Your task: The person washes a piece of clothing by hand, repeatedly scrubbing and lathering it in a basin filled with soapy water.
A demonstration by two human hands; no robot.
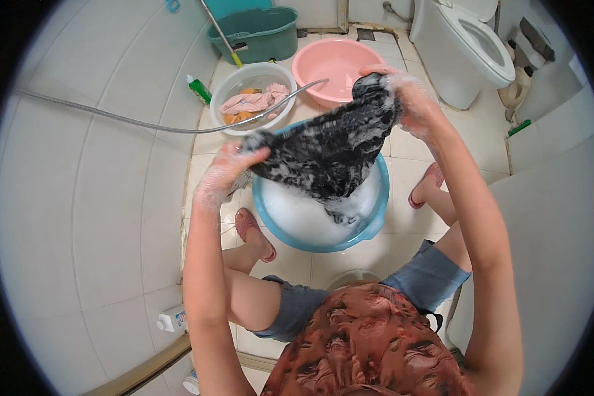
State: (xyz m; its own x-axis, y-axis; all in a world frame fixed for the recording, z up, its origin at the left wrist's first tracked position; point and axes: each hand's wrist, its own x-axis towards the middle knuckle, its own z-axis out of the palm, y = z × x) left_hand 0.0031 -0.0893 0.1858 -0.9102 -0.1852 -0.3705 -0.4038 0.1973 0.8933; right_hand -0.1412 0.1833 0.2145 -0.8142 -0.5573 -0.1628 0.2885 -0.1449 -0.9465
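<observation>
Two soapy hands stretch a wet black-and-grey patterned cloth garment (333,148) across the middle of the frame. The left hand (228,165), foam-covered, pinches the garment's lower left corner at centre left, fingers closed on the fabric. The right hand (402,96), also lathered, grips the upper right corner higher up, right of centre, fingers wrapped around a bunched edge. The garment hangs taut between them, and its lowest fold dips into white suds in the round blue plastic basin (376,221) directly below, which stands on the pale tiled floor (468,142) between the person's feet in pink sandals (254,231).

Above the blue basin, toward the upper middle, a clear round plastic bowl (234,79) holds pink and orange cloth, and a flexible silver shower hose (112,117) runs from the left wall across its rim. Just right of the bowl sits an empty pink round plastic basin (333,66). A dark green rectangular plastic bucket (257,36) stands at the top, with a green bottle (199,89) lying left of the clear bowl. A white ceramic toilet (459,46) occupies the upper right.
</observation>
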